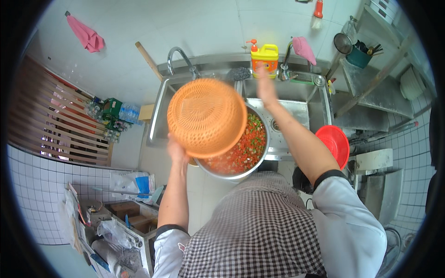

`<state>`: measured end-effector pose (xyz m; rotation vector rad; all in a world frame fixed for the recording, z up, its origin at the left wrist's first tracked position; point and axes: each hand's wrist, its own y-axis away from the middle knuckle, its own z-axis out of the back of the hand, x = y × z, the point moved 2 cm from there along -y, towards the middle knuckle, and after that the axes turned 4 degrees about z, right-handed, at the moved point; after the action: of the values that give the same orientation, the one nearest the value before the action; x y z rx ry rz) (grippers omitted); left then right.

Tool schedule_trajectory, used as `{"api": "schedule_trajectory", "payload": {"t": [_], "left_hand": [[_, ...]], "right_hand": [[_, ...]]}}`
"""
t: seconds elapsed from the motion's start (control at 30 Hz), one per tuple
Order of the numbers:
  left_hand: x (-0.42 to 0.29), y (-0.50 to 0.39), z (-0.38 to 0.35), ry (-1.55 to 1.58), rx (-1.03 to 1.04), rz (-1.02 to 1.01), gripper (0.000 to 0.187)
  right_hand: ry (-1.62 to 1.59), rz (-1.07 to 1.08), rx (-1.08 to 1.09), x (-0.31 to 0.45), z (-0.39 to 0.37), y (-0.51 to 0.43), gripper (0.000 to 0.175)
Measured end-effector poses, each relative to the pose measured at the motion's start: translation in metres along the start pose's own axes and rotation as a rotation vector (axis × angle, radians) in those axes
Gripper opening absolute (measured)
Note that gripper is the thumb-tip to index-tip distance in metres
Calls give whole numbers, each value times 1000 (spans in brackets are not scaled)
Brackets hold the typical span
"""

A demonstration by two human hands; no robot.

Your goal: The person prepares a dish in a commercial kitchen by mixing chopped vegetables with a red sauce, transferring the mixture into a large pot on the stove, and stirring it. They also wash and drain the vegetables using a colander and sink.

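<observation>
My left hand (pixel 178 150) grips the rim of an orange plastic colander (pixel 207 116), which is tilted with its perforated underside towards the camera. Below it is a large round metal pot (pixel 267 139) of chopped red and green peppers (pixel 255 133) in reddish liquid; the colander hides its left part. The pot stands at the front of a double stainless-steel sink. My right hand (pixel 266 87), blurred, is raised beyond the pot over the right basin, its fingers in front of a yellow pump jug (pixel 265 54). It holds nothing. The colander's inside is hidden.
Two curved taps (pixel 179 52) (pixel 286 57) rise behind the sink (pixel 318 100). A dark scouring pad (pixel 238 73) lies between the basins. A red plastic basket (pixel 334 146) is right of the sink, near metal shelves (pixel 382 90). A wooden stick (pixel 148 60) leans at the left rear.
</observation>
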<state>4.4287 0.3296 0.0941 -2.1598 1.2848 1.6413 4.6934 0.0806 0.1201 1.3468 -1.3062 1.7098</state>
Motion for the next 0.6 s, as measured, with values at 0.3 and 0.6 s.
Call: {"api": "schedule_trajectory", "payload": {"t": [0.3,0.6], "left_hand": [[-51,14,40,174,72,-25,48],[-27,24,10,403,197,162,44]], "right_hand": [[338,101,-19,52,51,45,57],[1240,-362,121,-14,202,340,66]]}}
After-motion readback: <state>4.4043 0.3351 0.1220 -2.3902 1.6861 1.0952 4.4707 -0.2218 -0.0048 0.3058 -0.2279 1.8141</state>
